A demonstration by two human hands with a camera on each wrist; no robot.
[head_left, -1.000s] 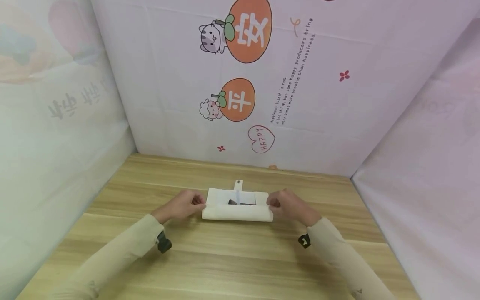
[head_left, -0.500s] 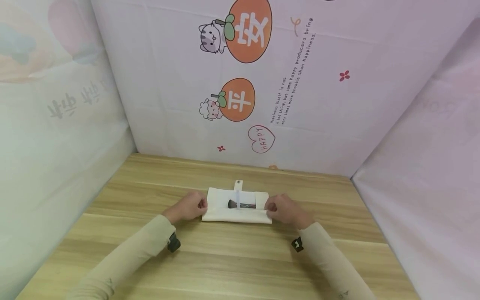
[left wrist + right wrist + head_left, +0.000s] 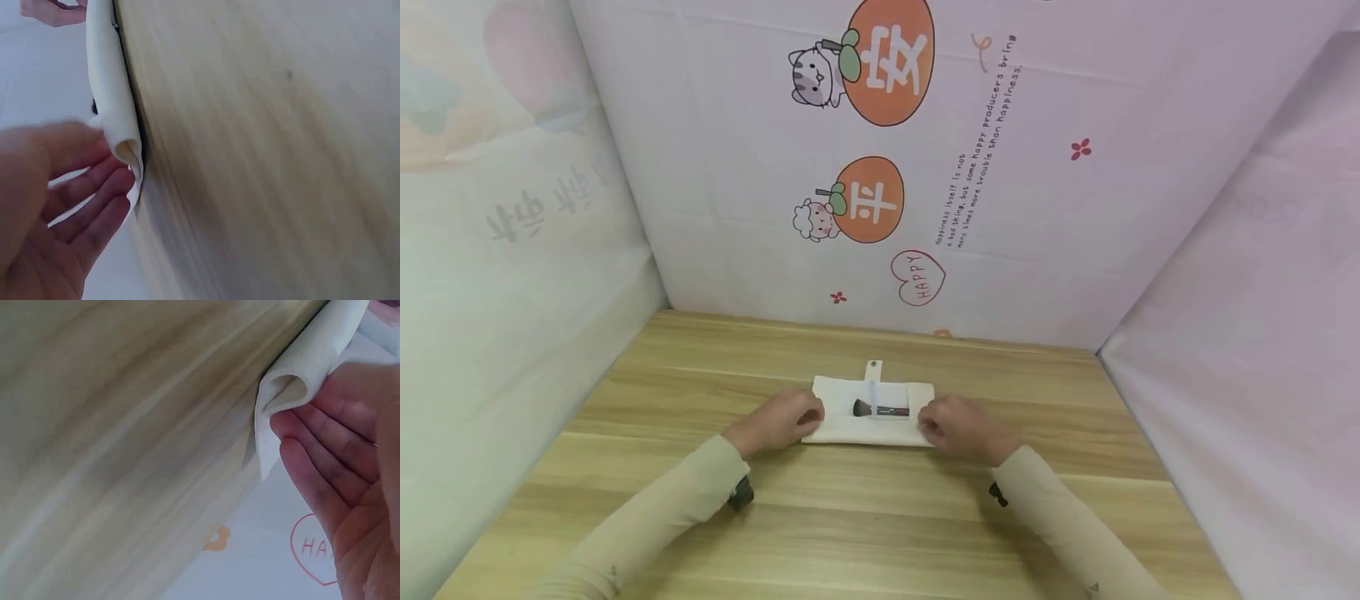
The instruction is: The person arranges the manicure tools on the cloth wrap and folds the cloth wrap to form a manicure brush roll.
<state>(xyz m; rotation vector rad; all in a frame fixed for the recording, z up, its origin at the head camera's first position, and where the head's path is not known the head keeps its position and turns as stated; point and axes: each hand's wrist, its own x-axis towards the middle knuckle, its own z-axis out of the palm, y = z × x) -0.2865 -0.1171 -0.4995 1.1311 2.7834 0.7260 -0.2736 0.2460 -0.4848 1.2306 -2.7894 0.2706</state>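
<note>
A white cloth brush roll [image 3: 867, 433] lies partly unrolled on the wooden table, its near edge folded into a tube. Inside it a makeup brush [image 3: 862, 407] with dark bristles lies sideways under a pale band. A snap tab [image 3: 873, 369] sticks out from the far edge. My left hand [image 3: 781, 419] pinches the left end of the fold, and my right hand [image 3: 962, 427] pinches the right end. In the left wrist view, the thumb and fingers meet at the open end of the rolled cloth [image 3: 112, 75]. In the right wrist view, curled fingers [image 3: 337, 450] hold the other end.
The wooden table top [image 3: 865, 517] extends around the roll. Behind it rises a white printed cloth wall [image 3: 737, 208], with further cloth walls at the left [image 3: 512, 333] and right [image 3: 1225, 350]. A dark wrist device [image 3: 741, 494] sits at the left cuff.
The near fold has come down towards me, so the brush, partly covered before, now shows fully. Both hands have moved slightly inward along the roll. The head view has shifted a little.
</note>
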